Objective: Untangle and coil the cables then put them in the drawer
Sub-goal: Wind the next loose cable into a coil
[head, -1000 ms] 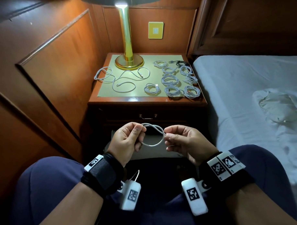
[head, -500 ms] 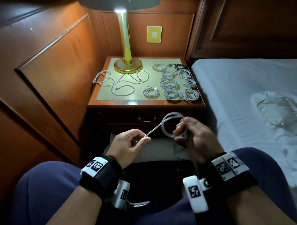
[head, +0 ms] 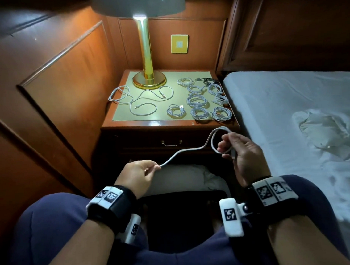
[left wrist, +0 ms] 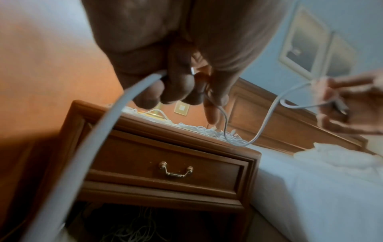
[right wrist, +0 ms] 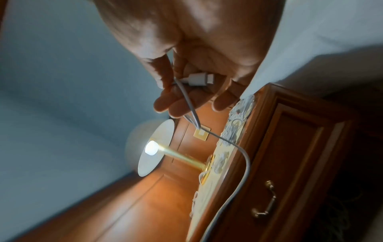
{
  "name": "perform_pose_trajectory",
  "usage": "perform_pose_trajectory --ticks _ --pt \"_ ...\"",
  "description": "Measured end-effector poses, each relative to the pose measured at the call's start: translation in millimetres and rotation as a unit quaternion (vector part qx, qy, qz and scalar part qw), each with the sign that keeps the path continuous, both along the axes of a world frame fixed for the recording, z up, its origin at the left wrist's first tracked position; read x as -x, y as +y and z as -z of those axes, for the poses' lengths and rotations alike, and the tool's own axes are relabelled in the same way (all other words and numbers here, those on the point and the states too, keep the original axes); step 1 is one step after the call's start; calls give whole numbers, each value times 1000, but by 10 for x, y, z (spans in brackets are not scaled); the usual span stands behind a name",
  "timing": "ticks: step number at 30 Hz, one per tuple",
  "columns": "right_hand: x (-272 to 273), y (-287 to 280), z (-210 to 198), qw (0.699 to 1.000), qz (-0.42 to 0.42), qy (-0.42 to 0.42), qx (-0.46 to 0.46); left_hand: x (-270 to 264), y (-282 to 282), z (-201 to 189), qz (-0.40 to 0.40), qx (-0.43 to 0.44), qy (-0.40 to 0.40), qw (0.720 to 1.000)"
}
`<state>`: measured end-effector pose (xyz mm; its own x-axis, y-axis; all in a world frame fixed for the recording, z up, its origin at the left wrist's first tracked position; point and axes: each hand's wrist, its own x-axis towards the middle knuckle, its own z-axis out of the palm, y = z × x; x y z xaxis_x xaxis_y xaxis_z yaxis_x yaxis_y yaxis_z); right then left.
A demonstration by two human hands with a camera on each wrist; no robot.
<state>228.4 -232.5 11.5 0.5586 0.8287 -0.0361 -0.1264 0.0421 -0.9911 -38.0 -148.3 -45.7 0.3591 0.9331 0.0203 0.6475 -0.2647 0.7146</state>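
In front of the drawer (head: 170, 142), my left hand (head: 135, 176) pinches the cable (head: 187, 150); my right hand (head: 240, 153) curls round its loop and plug. Light, limp, springy: best gripped where loops cross.

Black wristbands (head: 111, 206), white tagged camera blocks (head: 231, 216), navy trousers (head: 45, 236).
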Motion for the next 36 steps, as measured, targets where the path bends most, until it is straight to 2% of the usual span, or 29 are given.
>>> perform_pose_trajectory --ticks 3,5,8,10,13,16,18,20,22,23,27,30,33,36 --pt "151 -8 38 994 -56 -93 10 -66 -87 -52 38 -37 72 996" --pt "196 -16 70 989 -83 -121 9 -93 -135 -94 34 -47 126 990" --pt "216 -11 96 990 -135 -48 10 -117 -172 -143 10 -21 276 961" --pt "223 -10 96 983 -175 42 14 -117 -182 -119 9 5 315 949" --pt "235 -17 84 964 -232 129 19 -158 -218 -63 34 23 218 975" --pt "273 -28 76 945 -283 161 32 -245 -245 -113 56 -16 110 992" --pt "317 -42 73 935 -305 178 33 -285 -239 -112 87 -30 55 994" --pt "346 -56 69 929 -312 195 25 -291 -220 4 123 -30 -33 991" --pt "348 -53 44 932 -297 205 20 -309 -253 54 105 20 -120 987" --pt "338 -47 33 938 -273 214 21 -314 -263 49 79 47 -134 987" --pt "208 24 -1 953 -125 276 16 -251 -190 29 -25 30 -141 989" --pt "92 44 -39 949 -63 309 -3 -191 -142 63 -59 45 -135 988" --pt "29 35 -67 955 -31 293 -8 -203 -155 70 -45 16 -82 995" --pt "79 35 -47 981 -42 189 6 -232 -210 74 20 -32 -43 998"
